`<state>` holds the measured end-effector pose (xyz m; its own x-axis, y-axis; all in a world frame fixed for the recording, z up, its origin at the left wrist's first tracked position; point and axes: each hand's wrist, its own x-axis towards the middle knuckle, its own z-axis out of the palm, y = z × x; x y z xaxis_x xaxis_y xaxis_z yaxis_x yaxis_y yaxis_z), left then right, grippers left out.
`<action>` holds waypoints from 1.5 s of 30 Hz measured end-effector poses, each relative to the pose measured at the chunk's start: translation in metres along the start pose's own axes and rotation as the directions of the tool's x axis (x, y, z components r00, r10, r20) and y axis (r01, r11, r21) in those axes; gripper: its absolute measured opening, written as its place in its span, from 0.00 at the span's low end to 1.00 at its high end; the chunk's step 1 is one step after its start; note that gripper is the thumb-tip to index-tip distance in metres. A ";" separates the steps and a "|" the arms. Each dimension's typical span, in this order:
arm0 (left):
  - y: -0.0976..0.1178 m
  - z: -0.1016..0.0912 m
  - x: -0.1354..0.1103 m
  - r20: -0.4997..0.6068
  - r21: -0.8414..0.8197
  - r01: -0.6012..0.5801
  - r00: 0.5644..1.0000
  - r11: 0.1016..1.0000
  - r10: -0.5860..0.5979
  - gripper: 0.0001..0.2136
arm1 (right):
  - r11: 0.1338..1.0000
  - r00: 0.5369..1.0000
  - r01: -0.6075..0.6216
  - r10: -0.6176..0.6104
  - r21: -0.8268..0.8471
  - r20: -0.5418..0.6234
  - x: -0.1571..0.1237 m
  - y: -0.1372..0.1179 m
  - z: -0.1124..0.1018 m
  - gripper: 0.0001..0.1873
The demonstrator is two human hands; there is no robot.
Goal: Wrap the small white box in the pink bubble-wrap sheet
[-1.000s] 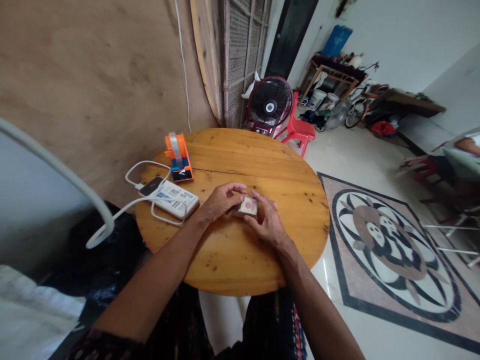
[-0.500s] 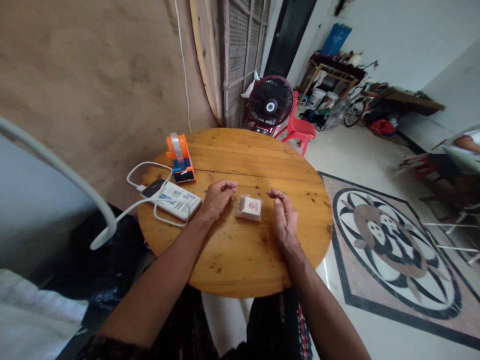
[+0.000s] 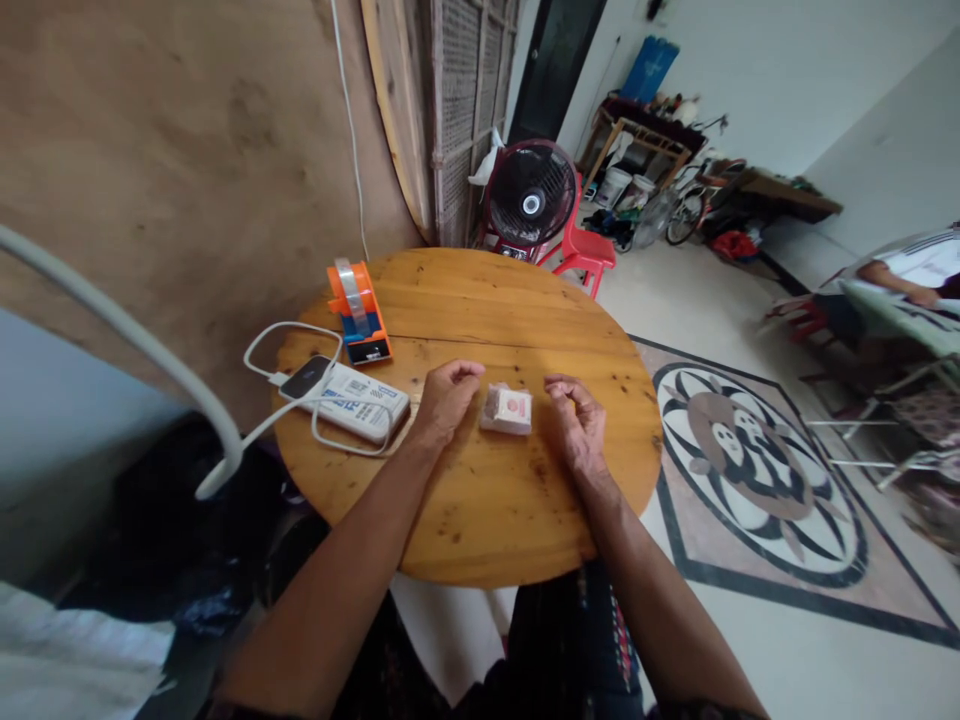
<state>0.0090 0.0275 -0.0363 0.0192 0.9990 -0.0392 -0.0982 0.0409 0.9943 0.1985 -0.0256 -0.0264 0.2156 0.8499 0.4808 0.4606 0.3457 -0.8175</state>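
Packet [image 3: 507, 411] on tabletop [image 3: 487, 530], long axis unclear | your left grip [image 3: 448, 398] just left of it, right grip [image 3: 583, 425] just right | both released, not touching; nearer: can't call

Small white box [image 3: 507, 410], pinkish-red print on top, wrapped in clear plastic, lying flat on wooden table [image 3: 487, 525]

Diffuse light falls on the left hand [image 3: 448, 402] and right hand [image 3: 579, 422], with faint shadows on the tabletop [image 3: 480, 520]. Between the 2, print on the packet [image 3: 511, 412] blurs. Leftward and below, a dark heap [image 3: 150, 550] sinks into gloom; rightward, the floor [image 3: 825, 660] brightens, perhaps lit from that side.
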 end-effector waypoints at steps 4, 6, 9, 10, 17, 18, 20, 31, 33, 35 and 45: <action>-0.010 0.001 0.004 -0.020 -0.032 -0.051 0.999 0.998 0.051 0.10 | 0.997 0.998 -0.053 0.051 -0.058 -0.027 0.002 0.009 0.002 0.15; -0.013 0.001 0.005 -0.041 -0.024 -0.070 0.997 0.997 0.069 0.11 | 0.995 0.998 -0.065 0.065 -0.082 -0.004 0.003 0.012 0.003 0.16; -0.014 0.001 0.005 -0.055 0.002 -0.088 0.995 0.996 0.088 0.11 | 0.989 0.992 -0.119 0.121 -0.086 0.020 0.003 0.015 0.004 0.17; -0.013 0.000 0.005 -0.055 0.005 -0.093 0.994 0.996 0.093 0.11 | 0.985 0.988 -0.149 0.150 -0.082 0.016 0.003 0.016 0.004 0.18; -0.005 0.000 0.003 -0.027 -0.077 -0.068 0.997 0.995 0.066 0.10 | 0.976 0.975 -0.219 0.218 -0.010 -0.039 0.003 0.028 0.006 0.17; -0.003 0.000 0.003 -0.023 -0.091 -0.060 0.998 0.994 0.058 0.10 | 0.975 0.974 -0.221 0.221 0.002 -0.042 0.003 0.029 0.007 0.17; 0.000 0.000 0.001 -0.019 -0.104 -0.050 0.999 0.993 0.048 0.09 | 0.974 0.973 -0.225 0.226 0.023 -0.048 0.002 0.031 0.008 0.16; 0.002 -0.001 -0.001 -0.003 0.026 -0.016 1.000 1.000 0.016 0.08 | 0.981 0.984 -0.142 0.125 0.132 0.128 0.009 0.001 -0.015 0.08; 0.004 0.000 -0.002 0.001 0.056 0.000 1.000 0.998 0.000 0.08 | 0.985 0.966 -0.120 0.087 0.124 0.243 0.015 -0.008 -0.023 0.07; 0.007 0.000 -0.004 0.003 0.066 0.028 1.000 0.997 -0.028 0.09 | 0.993 0.923 -0.067 0.024 0.098 0.383 0.026 -0.014 -0.028 0.07; 0.023 -0.022 -0.009 0.520 0.178 -0.099 0.854 0.979 -0.008 0.43 | 0.939 0.844 -0.233 0.066 0.254 0.533 0.103 0.010 -0.005 0.11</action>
<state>-0.0150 0.0196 -0.0149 0.5344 0.8452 0.0101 0.0791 -0.0618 0.9950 0.2298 0.0636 0.0163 -0.2464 0.9517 0.1832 0.1637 0.2272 -0.9600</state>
